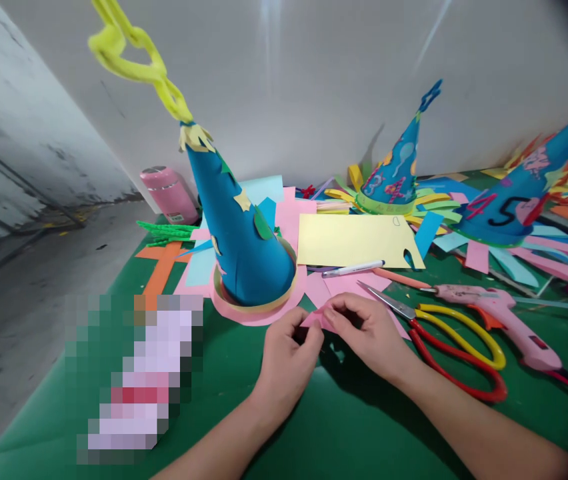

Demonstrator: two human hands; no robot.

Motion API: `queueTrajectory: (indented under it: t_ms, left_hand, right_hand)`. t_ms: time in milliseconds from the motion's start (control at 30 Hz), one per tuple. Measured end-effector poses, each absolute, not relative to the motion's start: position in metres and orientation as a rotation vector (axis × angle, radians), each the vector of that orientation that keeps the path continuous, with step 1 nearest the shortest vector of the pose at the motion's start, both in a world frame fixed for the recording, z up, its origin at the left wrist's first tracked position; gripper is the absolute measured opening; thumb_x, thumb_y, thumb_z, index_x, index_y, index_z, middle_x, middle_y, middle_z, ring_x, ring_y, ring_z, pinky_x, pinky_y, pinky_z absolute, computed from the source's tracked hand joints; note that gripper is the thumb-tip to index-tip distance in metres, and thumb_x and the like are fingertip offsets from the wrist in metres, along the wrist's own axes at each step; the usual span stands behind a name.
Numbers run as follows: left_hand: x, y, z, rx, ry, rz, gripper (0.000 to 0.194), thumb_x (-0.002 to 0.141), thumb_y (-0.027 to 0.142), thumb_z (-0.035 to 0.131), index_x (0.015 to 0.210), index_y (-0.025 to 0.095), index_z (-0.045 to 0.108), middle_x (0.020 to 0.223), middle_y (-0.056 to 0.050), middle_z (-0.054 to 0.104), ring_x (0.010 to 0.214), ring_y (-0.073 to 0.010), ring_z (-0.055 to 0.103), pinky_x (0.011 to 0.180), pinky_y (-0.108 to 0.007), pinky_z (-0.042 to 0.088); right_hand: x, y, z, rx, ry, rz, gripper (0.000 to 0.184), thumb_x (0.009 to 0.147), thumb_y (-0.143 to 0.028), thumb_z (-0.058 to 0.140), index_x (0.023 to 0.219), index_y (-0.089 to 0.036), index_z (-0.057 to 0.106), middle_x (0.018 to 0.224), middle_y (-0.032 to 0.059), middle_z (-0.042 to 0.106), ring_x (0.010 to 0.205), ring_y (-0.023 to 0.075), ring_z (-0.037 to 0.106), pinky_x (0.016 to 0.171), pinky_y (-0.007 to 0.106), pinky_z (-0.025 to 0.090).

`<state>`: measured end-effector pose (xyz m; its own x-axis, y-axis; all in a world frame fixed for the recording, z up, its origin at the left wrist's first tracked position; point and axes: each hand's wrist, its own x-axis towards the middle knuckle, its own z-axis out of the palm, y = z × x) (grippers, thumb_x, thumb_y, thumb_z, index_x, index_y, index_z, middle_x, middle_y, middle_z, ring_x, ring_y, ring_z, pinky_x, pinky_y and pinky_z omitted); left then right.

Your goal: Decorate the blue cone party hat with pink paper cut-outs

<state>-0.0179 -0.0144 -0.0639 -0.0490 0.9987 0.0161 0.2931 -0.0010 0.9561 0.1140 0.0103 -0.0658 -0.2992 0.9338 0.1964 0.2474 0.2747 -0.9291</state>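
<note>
Pinching one pink scrap [325, 324] in left hand [287, 353] and right hand [373, 335], three blue hats [249, 250] beyond.

A black 5 [513, 212] stands on the far-right blue cone hat [540, 175]

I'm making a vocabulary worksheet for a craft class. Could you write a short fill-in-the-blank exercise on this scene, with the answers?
1. The left hand and right hand pinch a small piece of ____ paper.
2. The scissors have one red handle and one ____ handle.
3. The black digit on the rightmost hat is ____.
4. Altogether, ____ blue cone hats are in view.

Missing words: pink; yellow; 5; three.
</note>
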Motion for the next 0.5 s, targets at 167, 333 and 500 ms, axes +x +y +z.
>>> queueTrajectory:
  t_ms: [167, 333, 500]
  left_hand:
    - [-0.024, -0.01, -0.062, 1.382, 1.405, 1.103, 0.022, 0.075, 0.025, 0.048, 0.055, 0.017, 0.043, 0.051, 0.005, 0.039, 0.049, -0.0093, 0.039, 0.046, -0.021, 0.029]
    - [-0.032, -0.01, -0.063, 1.248, 1.288, 1.13, 0.022, 0.08, 0.032, 0.045, 0.065, 0.016, 0.048, 0.058, 0.002, 0.048, 0.054, -0.0108, 0.045, 0.051, -0.022, 0.036]
    - [-0.036, -0.009, -0.067, 1.328, 1.347, 1.161, 0.021, 0.079, 0.029, 0.047, 0.061, 0.017, 0.047, 0.055, 0.003, 0.047, 0.052, -0.0104, 0.045, 0.05, -0.022, 0.034]
  right_hand:
    - [0.11, 0.021, -0.058, -1.098, -1.708, 1.217, 0.016, 0.08, -0.022, 0.047, 0.069, -0.015, 0.056, 0.06, -0.0032, 0.045, 0.057, 0.0099, 0.04, 0.052, 0.021, 0.033]
    - [0.11, 0.028, -0.055, -1.065, -1.669, 1.248, 0.016, 0.08, -0.022, 0.048, 0.067, -0.015, 0.054, 0.06, -0.0039, 0.045, 0.058, 0.0095, 0.04, 0.053, 0.02, 0.033]
    - [0.113, 0.022, -0.058, -1.109, -1.697, 1.233, 0.015, 0.08, -0.022, 0.048, 0.073, -0.014, 0.058, 0.062, -0.0026, 0.048, 0.058, 0.0101, 0.042, 0.054, 0.021, 0.034]
